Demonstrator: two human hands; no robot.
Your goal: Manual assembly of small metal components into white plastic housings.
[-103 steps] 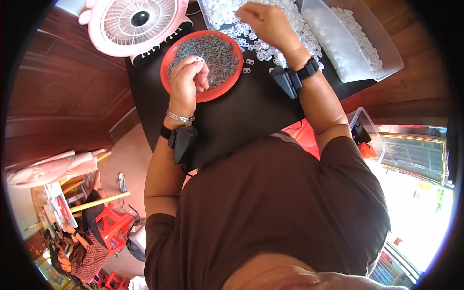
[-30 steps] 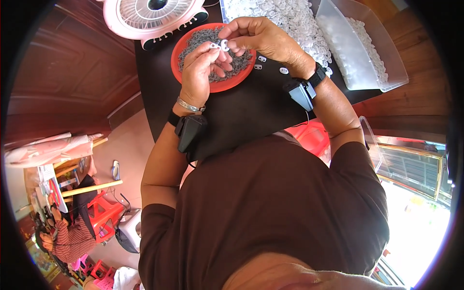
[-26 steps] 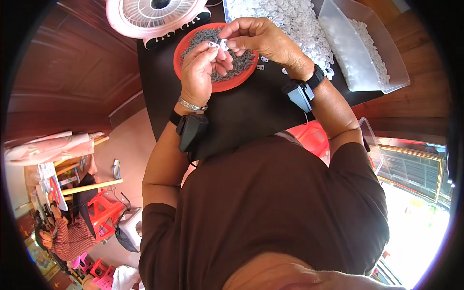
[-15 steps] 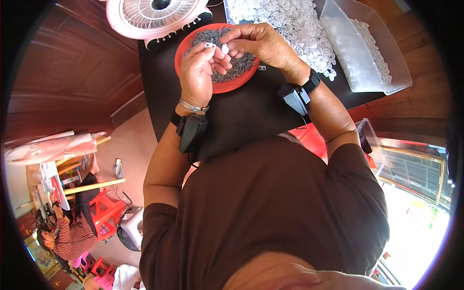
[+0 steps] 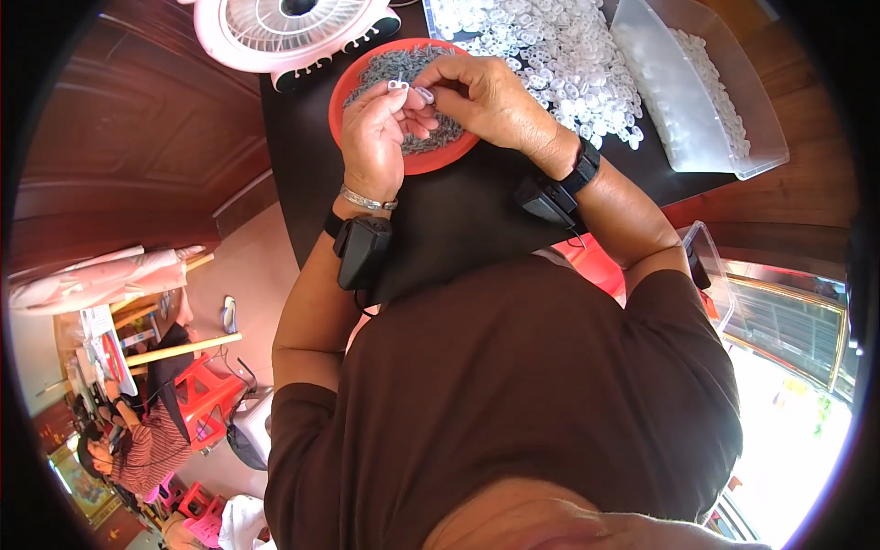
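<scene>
My left hand (image 5: 376, 128) is closed in a pinch, holding a small white two-holed plastic piece (image 5: 397, 85) between thumb and index finger. A thin grey bit seems to stick up from that piece. Beside it, my right hand (image 5: 490, 96) pinches a small white oval plastic piece (image 5: 424, 94), close to my left fingertips. Both hands hover over a red-orange basin (image 5: 426, 166) full of small, slender grey pieces (image 5: 394, 69), too fine to name surely. A heap of white oval plastic pieces (image 5: 587, 82) lies beyond my right hand.
A pink-and-white fan (image 5: 298, 37) stands at the far left of the black table (image 5: 440, 220). A translucent bin (image 5: 678, 119) with more white pieces sits at the far right. Across the room on the left, a person in a striped top (image 5: 151, 449) sits near a red stool (image 5: 211, 394).
My right hand has shifted slightly nearer and rolled at the wrist, turning the oval piece in its fingers. My left hand stays nearly in place.
</scene>
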